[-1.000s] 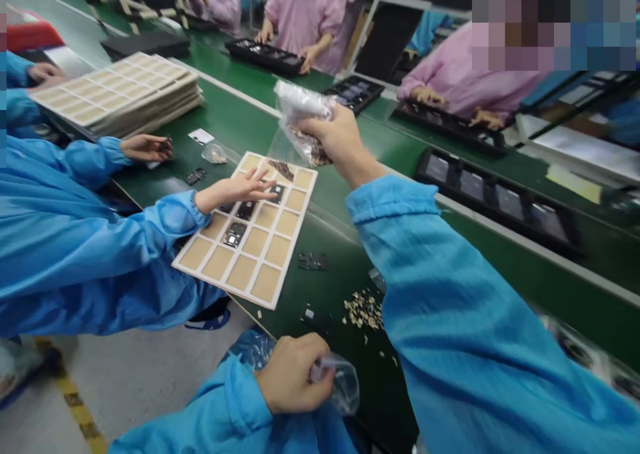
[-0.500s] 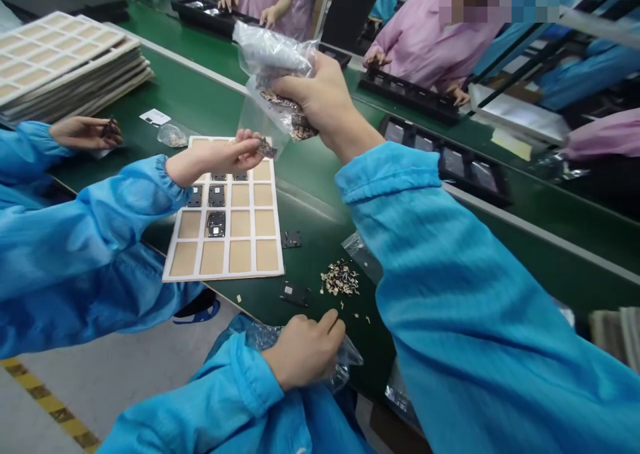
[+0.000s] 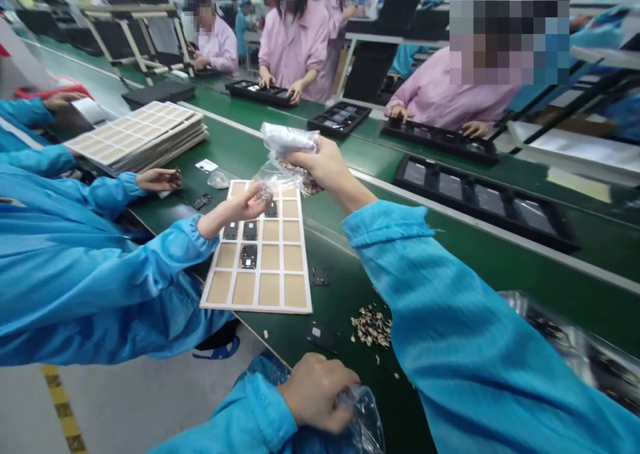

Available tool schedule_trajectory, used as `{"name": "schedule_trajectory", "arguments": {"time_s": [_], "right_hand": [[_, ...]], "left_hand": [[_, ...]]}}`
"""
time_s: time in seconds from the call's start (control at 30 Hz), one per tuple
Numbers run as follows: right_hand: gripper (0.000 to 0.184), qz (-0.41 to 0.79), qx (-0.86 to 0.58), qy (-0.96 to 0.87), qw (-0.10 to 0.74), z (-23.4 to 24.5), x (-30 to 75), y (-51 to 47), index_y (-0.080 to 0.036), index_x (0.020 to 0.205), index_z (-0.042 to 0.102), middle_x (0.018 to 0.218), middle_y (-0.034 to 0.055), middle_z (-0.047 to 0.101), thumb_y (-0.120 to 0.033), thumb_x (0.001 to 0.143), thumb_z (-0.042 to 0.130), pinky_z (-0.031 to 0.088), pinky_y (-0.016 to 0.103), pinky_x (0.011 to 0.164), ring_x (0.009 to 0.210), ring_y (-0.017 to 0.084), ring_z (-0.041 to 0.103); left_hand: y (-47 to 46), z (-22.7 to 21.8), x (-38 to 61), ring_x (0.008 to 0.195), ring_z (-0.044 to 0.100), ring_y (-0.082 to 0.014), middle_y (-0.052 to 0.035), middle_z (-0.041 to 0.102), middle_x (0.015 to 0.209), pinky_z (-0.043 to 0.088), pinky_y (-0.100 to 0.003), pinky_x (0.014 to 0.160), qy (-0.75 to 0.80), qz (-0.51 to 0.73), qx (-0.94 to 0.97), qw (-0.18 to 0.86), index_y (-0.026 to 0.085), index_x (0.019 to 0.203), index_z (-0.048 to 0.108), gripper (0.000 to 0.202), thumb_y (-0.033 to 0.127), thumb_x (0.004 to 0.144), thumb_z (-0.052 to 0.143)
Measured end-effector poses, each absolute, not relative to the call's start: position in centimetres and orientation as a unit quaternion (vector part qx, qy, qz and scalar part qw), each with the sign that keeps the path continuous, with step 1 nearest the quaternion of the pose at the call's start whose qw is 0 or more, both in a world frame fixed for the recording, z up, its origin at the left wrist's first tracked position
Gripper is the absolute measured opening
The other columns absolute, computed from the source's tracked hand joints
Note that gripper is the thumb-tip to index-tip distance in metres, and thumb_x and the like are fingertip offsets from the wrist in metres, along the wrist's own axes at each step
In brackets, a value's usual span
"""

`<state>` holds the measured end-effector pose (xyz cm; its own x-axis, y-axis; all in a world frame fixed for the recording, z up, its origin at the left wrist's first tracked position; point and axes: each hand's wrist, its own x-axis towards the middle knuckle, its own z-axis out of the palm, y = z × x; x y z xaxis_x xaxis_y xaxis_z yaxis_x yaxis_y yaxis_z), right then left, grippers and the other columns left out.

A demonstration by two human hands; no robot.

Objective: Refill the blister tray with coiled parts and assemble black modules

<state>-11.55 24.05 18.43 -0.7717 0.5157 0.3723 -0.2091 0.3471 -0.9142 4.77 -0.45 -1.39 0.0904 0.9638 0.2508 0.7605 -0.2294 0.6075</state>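
- Clear plastic bag point(image 3: 287, 141) is sitting bunched in the person's right hand point(image 3: 320, 171), raised over the far end of the compartment tray point(image 3: 255, 309).
- Right hand is closed, gripping the bag around its middle; dark flaky bits point(image 3: 306, 184) are showing inside, right by the fingers.
- Left hand point(image 3: 315, 394) is closed too, clutching a second clear plastic bag point(image 3: 363, 417) at the near edge of the green conveyor belt point(image 3: 335, 244).
- Loose pile of small scraps point(image 3: 371, 326) is lying on the belt, just beside the right sleeve point(image 3: 450, 321).
- Black part point(image 3: 319, 277) is lying on the belt next to the tray.
- Co-worker's hand point(image 3: 245, 204) is hovering over the tray from the left, fingers pinching a small piece.
- Black modules point(image 3: 249, 256) are sitting in several tray compartments; most compartments show bare beige.
- Second co-worker hand point(image 3: 157, 179) is resting on the belt, holding a small dark item, beside a stack of trays point(image 3: 140, 137).
- Co-workers in pink smocks point(image 3: 295, 41) are working across the line at black trays point(image 3: 260, 93).
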Motion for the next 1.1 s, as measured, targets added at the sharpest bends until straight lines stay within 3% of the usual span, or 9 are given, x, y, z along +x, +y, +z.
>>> {"name": "schedule_trajectory", "arguments": {"time_s": [0.53, 0.67, 0.73, 0.8, 0.9, 1.0, 1.03, 1.07, 1.1], "right_hand": [[0.040, 0.581, -0.151, -0.724, 0.341, 19.3, -11.4, 23.6, -0.015, 0.090, 0.060, 0.091, 0.0052, 0.067, -0.031, 0.055, 0.073, 0.052, 0.041, 0.085, 0.090, 0.025, 0.064], [0.041, 0.568, -0.144, -0.728, 0.357, 19.4, -11.4, 24.0, -0.016, 0.094, 0.059, 0.099, 0.0076, 0.068, -0.035, 0.059, 0.071, 0.052, 0.041, 0.089, 0.097, 0.026, 0.064], [0.041, 0.559, -0.143, -0.734, 0.357, 19.3, -11.7, 24.0, -0.016, 0.098, 0.058, 0.105, 0.0085, 0.068, -0.032, 0.062, 0.069, 0.050, 0.041, 0.093, 0.101, 0.025, 0.063], [0.040, 0.551, -0.143, -0.745, 0.346, 19.1, -12.5, 23.5, -0.016, 0.099, 0.057, 0.107, 0.0085, 0.068, -0.029, 0.063, 0.068, 0.048, 0.041, 0.096, 0.103, 0.025, 0.062], [0.036, 0.545, -0.131, -0.766, 0.315, 18.8, -14.8, 21.9, -0.016, 0.099, 0.058, 0.106, 0.0087, 0.068, -0.028, 0.067, 0.068, 0.048, 0.041, 0.096, 0.102, 0.025, 0.063], [0.038, 0.548, -0.116, -0.777, 0.288, 19.0, -17.3, 19.7, -0.015, 0.109, 0.056, 0.118, 0.0118, 0.064, -0.028, 0.075, 0.065, 0.048, 0.037, 0.097, 0.110, 0.023, 0.060], [0.039, 0.549, -0.117, -0.778, 0.281, 19.2, -17.7, 19.1, -0.014, 0.112, 0.055, 0.123, 0.0131, 0.061, -0.030, 0.078, 0.063, 0.047, 0.037, 0.098, 0.114, 0.023, 0.058], [0.038, 0.550, -0.123, -0.779, 0.275, 19.4, -17.7, 18.8, -0.014, 0.114, 0.055, 0.127, 0.0137, 0.059, -0.031, 0.080, 0.061, 0.047, 0.036, 0.099, 0.117, 0.023, 0.056], [0.037, 0.552, -0.133, -0.777, 0.270, 19.6, -17.3, 18.7, -0.014, 0.114, 0.056, 0.128, 0.0132, 0.058, -0.033, 0.082, 0.060, 0.046, 0.036, 0.099, 0.118, 0.023, 0.056]], "left_hand": [[-0.6, -0.3, 4.6, 0.061, 0.062, -0.0145, -0.0005, 0.067, 0.070, 0.045, -0.023, 0.052, 0.616, 0.276, 0.717, 0.172, 0.021, 0.091, 0.064, 0.026, 0.036, 0.070, 0.070], [0.6, 3.4, -0.5, 0.084, 0.063, -0.0146, -0.0063, 0.066, 0.103, 0.054, -0.030, 0.074, 0.634, 0.342, 0.680, 0.138, 0.022, 0.104, 0.063, 0.022, 0.040, 0.094, 0.054], [2.4, 5.9, -5.2, 0.095, 0.061, -0.0160, -0.0083, 0.061, 0.118, 0.055, -0.034, 0.084, 0.649, 0.357, 0.662, 0.118, 0.024, 0.111, 0.061, 0.023, 0.037, 0.096, 0.052], [4.6, 9.0, -10.9, 0.098, 0.061, -0.0210, -0.0102, 0.060, 0.117, 0.057, -0.042, 0.080, 0.661, 0.371, 0.645, 0.095, 0.017, 0.121, 0.056, 0.038, 0.041, 0.092, 0.057], [7.4, 14.0, -19.4, 0.091, 0.062, -0.0186, -0.0090, 0.062, 0.113, 0.057, -0.038, 0.076, 0.678, 0.391, 0.620, 0.056, 0.015, 0.119, 0.058, 0.038, 0.043, 0.092, 0.056], [7.6, 16.8, -22.7, 0.101, 0.063, -0.0204, -0.0049, 0.062, 0.106, 0.053, -0.038, 0.085, 0.688, 0.395, 0.608, 0.029, 0.011, 0.113, 0.061, 0.049, 0.035, 0.104, 0.019], [7.1, 16.5, -21.7, 0.104, 0.062, -0.0205, -0.0051, 0.061, 0.109, 0.053, -0.039, 0.087, 0.689, 0.390, 0.611, 0.028, 0.011, 0.115, 0.060, 0.048, 0.034, 0.103, 0.020], [6.5, 15.5, -19.7, 0.099, 0.062, -0.0202, -0.0094, 0.060, 0.115, 0.055, -0.041, 0.084, 0.684, 0.387, 0.617, 0.035, 0.013, 0.120, 0.056, 0.037, 0.040, 0.096, 0.051], [5.7, 13.7, -16.8, 0.097, 0.062, -0.0199, -0.0090, 0.060, 0.117, 0.056, -0.039, 0.082, 0.678, 0.380, 0.627, 0.048, 0.016, 0.117, 0.058, 0.033, 0.039, 0.093, 0.056]]}}
